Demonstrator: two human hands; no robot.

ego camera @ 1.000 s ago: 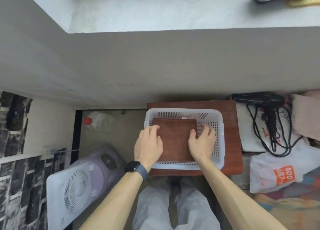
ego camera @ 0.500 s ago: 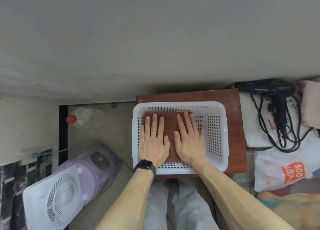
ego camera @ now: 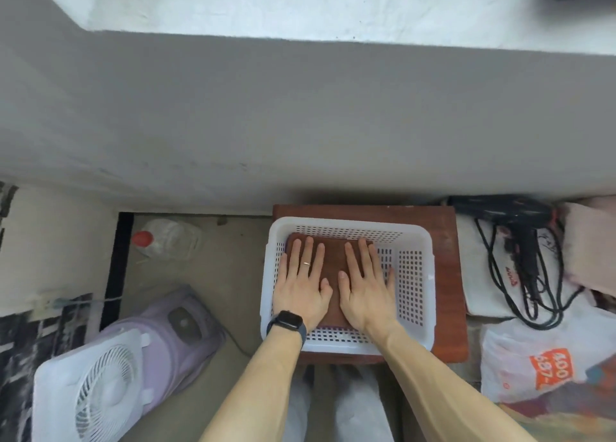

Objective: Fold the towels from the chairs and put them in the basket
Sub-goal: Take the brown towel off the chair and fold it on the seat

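Folded brown towel [ego camera: 333,255] lies flat in the white perforated basket [ego camera: 410,275], toward its left wall; left hand [ego camera: 301,286] and right hand [ego camera: 365,286] press it, fingers straight, gripping nothing; basket stands on the reddish-brown tabletop [ego camera: 446,241].

Matt brown terry towel [ego camera: 333,258] lies in a glossy perforated white plastic basket [ego camera: 413,275] on a smooth reddish wood stool [ego camera: 446,241].

A plain grey wall [ego camera: 300,108] rises to a bright white ledge [ego camera: 300,4]. Below it, a small reddish-brown counter [ego camera: 446,241] stands on the dusty beige floor [ego camera: 233,268], with a white fan [ego camera: 96,395] off to the left.
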